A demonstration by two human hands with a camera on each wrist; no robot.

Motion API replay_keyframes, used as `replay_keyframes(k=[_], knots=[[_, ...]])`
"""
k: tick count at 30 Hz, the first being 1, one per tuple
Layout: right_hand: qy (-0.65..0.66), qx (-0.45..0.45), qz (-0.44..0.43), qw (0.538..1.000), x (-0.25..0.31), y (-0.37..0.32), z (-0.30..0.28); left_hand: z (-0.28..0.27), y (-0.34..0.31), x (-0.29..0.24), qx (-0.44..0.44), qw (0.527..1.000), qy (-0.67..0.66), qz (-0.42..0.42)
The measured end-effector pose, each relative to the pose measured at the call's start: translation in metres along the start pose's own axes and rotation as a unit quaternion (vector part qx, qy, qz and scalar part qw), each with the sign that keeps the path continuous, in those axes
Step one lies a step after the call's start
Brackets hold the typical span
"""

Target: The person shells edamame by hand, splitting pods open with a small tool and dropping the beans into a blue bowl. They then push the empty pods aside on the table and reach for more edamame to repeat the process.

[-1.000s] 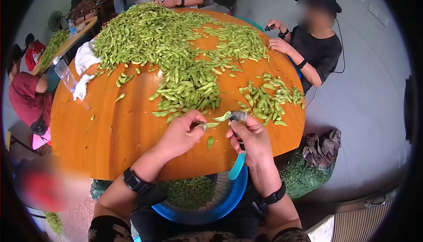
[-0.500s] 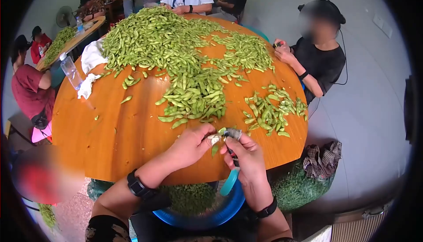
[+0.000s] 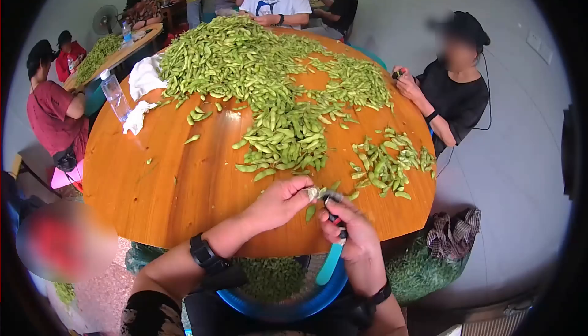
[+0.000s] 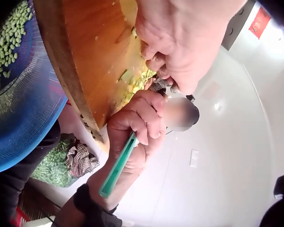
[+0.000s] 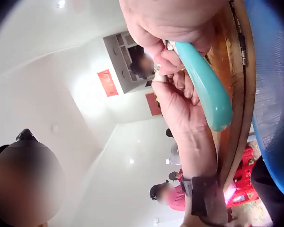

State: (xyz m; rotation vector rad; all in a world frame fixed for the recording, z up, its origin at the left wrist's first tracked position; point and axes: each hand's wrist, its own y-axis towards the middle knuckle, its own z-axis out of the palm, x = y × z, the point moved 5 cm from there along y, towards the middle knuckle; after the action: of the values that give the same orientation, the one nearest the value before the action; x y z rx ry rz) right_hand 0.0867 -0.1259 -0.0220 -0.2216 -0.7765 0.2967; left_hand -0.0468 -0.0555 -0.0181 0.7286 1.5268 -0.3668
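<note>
Head cam sits up high, fisheye-wide, looking forward and down across the whole round table (image 3: 171,195). Left wrist cam is tucked below the table edge, aimed up past the left hand (image 4: 180,42) at the right hand (image 4: 135,125), super close. Right wrist cam also shoots upward, jammed right against the teal handle (image 5: 203,85), facing the left forearm. All three overlap on both hands at the table's near edge, plus the blue basket (image 3: 288,305).
</note>
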Motion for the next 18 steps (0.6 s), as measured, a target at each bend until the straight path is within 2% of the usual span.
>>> replay_keyframes(k=[1, 2, 4, 5, 7, 8, 9, 11, 12, 14, 15, 17, 18], knots=[[0.002, 0.000, -0.002, 1.000, 0.005, 0.000, -0.003, -0.001, 0.001, -0.004, 0.002, 1.000, 0.012, 0.022], [-0.025, -0.040, -0.055, 0.997, 0.016, 0.001, -0.013, 0.000, -0.002, -0.006, 0.005, 1.000, 0.015, 0.023], [-0.075, -0.128, -0.136, 0.979, 0.041, -0.002, -0.039, 0.006, -0.016, -0.012, 0.052, 0.960, 0.274, 0.012], [-0.095, -0.115, -0.166, 0.975, 0.052, 0.001, -0.058, 0.008, -0.023, -0.018, 0.054, 0.959, 0.276, 0.014], [-0.112, -0.186, -0.175, 0.960, 0.069, -0.010, -0.078, 0.013, -0.042, -0.048, 0.001, 0.870, 0.470, 0.147], [-0.109, -0.186, -0.175, 0.961, 0.072, -0.013, -0.082, 0.006, -0.047, -0.060, -0.054, 0.862, 0.483, 0.146], [-0.123, -0.180, -0.168, 0.961, 0.073, -0.015, -0.086, 0.000, -0.046, -0.060, -0.049, 0.861, 0.485, 0.145], [-0.132, -0.176, -0.160, 0.962, 0.069, -0.020, -0.089, -0.028, -0.042, -0.053, -0.152, 0.847, 0.505, 0.062], [-0.181, -0.174, -0.154, 0.956, 0.067, -0.021, -0.084, -0.035, -0.037, -0.047, -0.150, 0.846, 0.507, 0.061], [-0.284, -0.169, -0.138, 0.934, 0.060, -0.026, -0.067, -0.049, -0.026, -0.033, -0.165, 0.804, 0.570, 0.032], [-0.282, -0.169, -0.138, 0.934, 0.056, -0.027, -0.056, -0.053, -0.023, -0.030, -0.164, 0.804, 0.571, 0.032], [-0.493, -0.104, -0.192, 0.842, 0.050, -0.021, -0.023, -0.056, -0.018, -0.025, -0.144, 0.795, 0.589, 0.018], [-0.489, -0.105, -0.193, 0.844, 0.047, -0.014, -0.017, -0.057, -0.017, -0.022, -0.140, 0.794, 0.592, 0.018]])
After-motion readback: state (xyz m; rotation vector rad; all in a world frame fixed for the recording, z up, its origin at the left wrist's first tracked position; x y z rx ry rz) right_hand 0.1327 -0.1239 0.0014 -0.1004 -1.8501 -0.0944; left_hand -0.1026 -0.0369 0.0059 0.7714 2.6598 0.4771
